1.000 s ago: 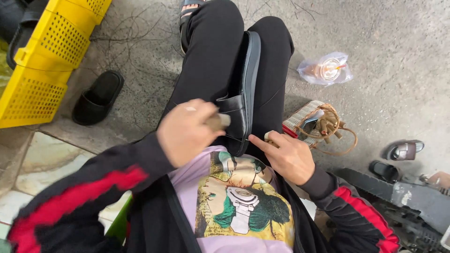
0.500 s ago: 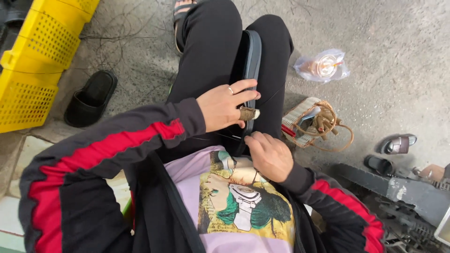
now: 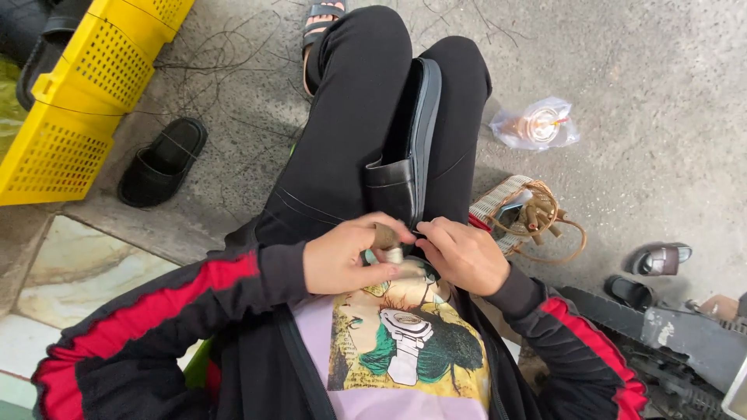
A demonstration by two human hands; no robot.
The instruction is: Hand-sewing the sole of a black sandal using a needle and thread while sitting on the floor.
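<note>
A black leather shoe (image 3: 408, 148) lies sole-side right between my knees, clamped by my black trouser legs. My left hand (image 3: 346, 253) grips a small brown wooden tool handle (image 3: 384, 236) just below the shoe's heel. My right hand (image 3: 464, 253) meets it from the right, fingertips pinched close to the tool and the shoe's edge. What the right fingers hold is too small to tell. Both hands sit over my printed shirt.
A yellow plastic crate (image 3: 85, 93) stands at the upper left, with a black sandal (image 3: 159, 162) beside it. To the right lie a clear bag (image 3: 537, 126), a coil of brown cord (image 3: 529, 214), small shoe parts (image 3: 657, 259) and a grey machine (image 3: 685, 342).
My left hand came down from the shoe's heel toward my chest with the tool. My right hand shifted right and up to meet it. The view moved slightly.
</note>
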